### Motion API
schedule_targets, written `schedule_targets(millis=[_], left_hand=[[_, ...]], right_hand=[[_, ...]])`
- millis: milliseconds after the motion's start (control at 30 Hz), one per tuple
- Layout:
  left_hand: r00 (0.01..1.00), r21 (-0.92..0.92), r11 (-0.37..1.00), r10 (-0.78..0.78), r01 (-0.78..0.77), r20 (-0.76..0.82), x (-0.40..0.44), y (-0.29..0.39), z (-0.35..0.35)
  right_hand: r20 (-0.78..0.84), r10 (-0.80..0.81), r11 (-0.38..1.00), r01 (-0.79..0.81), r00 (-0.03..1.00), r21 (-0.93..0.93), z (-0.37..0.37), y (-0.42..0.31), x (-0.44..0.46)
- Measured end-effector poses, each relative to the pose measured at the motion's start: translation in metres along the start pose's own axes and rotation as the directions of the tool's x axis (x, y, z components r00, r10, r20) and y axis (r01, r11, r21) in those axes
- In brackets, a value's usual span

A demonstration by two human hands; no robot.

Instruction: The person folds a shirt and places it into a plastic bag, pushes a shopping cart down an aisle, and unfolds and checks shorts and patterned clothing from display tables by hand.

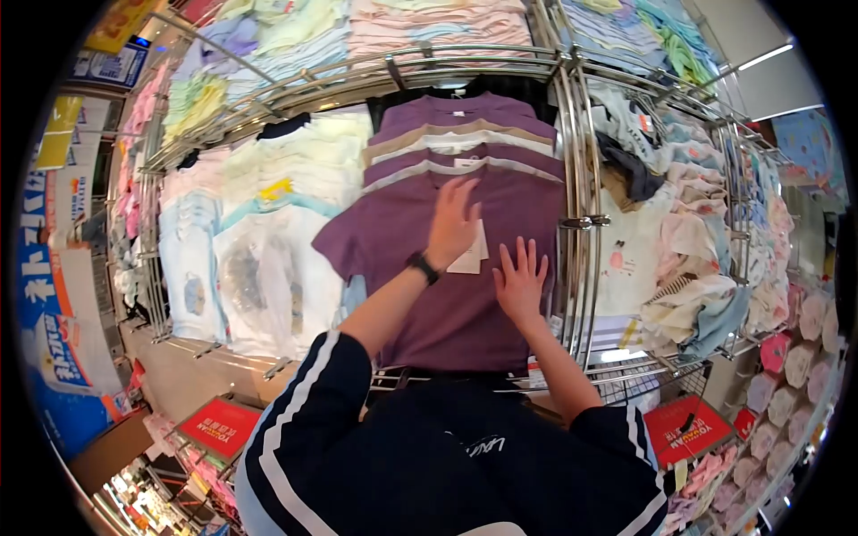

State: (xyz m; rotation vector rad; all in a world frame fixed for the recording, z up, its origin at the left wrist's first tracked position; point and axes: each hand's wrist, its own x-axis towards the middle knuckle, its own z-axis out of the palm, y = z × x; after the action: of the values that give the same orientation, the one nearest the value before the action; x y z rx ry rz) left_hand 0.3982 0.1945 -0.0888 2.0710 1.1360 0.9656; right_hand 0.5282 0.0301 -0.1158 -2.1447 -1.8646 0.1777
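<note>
A purple short-sleeved T-shirt (402, 232) lies spread on top of a stack of shirts on a metal rack. My left hand (454, 223), with a black band at the wrist, is over its upper middle near the collar, fingers apart. Beside that hand a pale paper tag (468, 259) rests on the purple cloth. My right hand (521, 279) lies at the right part of the shirt with its fingers spread. Behind the top shirt, the collars of purple, white and tan shirts (460, 129) show in overlapping rows.
White and pale shirts (277, 259) are stacked to the left. Metal rails (579, 223) separate the purple stack from rumpled light clothes (693, 241) at the right. More folded garments (438, 31) fill the rack beyond. Red signs (219, 427) stand low on both sides.
</note>
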Motion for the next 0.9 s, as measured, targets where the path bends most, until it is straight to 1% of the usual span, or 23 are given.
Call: schedule_targets(millis=[67,133,200,233,300,333,367,400,467,567,667,767,867,900], left_hand=[[0.985,0.219,0.963,-0.141,0.159,-0.098,-0.053,-0.019,-0.058],[0.941,0.403,0.855,-0.254,0.326,-0.222,-0.111,-0.039,-0.112],[0.847,0.369,0.775,-0.386,0.513,-0.365,-0.167,-0.066,-0.153],[0.777,0.303,0.719,-0.543,0.626,-0.317,-0.185,-0.074,-0.168],[0.576,0.183,0.549,-0.797,0.816,-0.181,-0.211,-0.082,-0.189],[0.567,0.182,0.544,-0.816,0.819,-0.11,-0.203,-0.068,-0.193],[0.555,0.182,0.541,-0.831,0.821,-0.036,-0.192,-0.053,-0.19],[0.542,0.182,0.539,-0.839,0.822,0.039,-0.181,-0.041,-0.183],[0.677,0.207,0.662,-0.736,0.72,-0.001,-0.196,-0.071,-0.144],[0.644,0.054,0.659,-0.709,0.75,-0.286,-0.187,-0.088,-0.11],[0.543,0.009,0.618,-0.685,0.786,-0.485,-0.195,-0.115,-0.087],[0.526,-0.097,0.691,-0.625,0.716,-0.577,-0.192,-0.101,-0.086],[0.589,-0.188,0.675,-0.723,0.713,-0.362,-0.198,-0.098,-0.094],[0.592,-0.155,0.683,-0.707,0.714,-0.388,-0.2,-0.103,-0.09]], right_hand=[[0.121,-0.032,0.995,0.043,0.992,-0.091,0.025,0.017,-0.005],[0.15,-0.017,0.993,0.034,0.988,-0.113,0.025,0.013,-0.005],[0.107,0.015,0.995,-0.004,0.994,-0.097,0.02,0.001,-0.005],[0.021,0.016,0.998,-0.015,1.0,-0.058,0.016,-0.009,-0.006],[0.01,-0.061,0.995,0.06,0.998,0.077,0.016,-0.027,-0.004],[-0.001,-0.098,0.985,0.097,0.995,0.141,0.016,-0.038,-0.001],[-0.045,-0.128,0.974,0.134,0.991,0.183,0.018,-0.052,0.002],[-0.017,-0.161,0.957,0.16,0.987,0.243,0.021,-0.065,0.006],[0.03,-0.228,0.91,0.202,0.973,0.361,0.032,-0.087,0.017],[0.092,-0.358,0.859,0.29,0.929,0.422,0.06,-0.11,0.051],[0.1,-0.414,0.86,0.353,0.905,0.37,0.069,-0.135,0.1],[0.21,-0.451,0.86,0.36,0.867,0.361,0.073,-0.158,0.147],[0.276,-0.491,0.85,0.385,0.826,0.359,0.093,-0.186,0.181],[0.29,-0.494,0.853,0.392,0.819,0.346,0.098,-0.195,0.189]])
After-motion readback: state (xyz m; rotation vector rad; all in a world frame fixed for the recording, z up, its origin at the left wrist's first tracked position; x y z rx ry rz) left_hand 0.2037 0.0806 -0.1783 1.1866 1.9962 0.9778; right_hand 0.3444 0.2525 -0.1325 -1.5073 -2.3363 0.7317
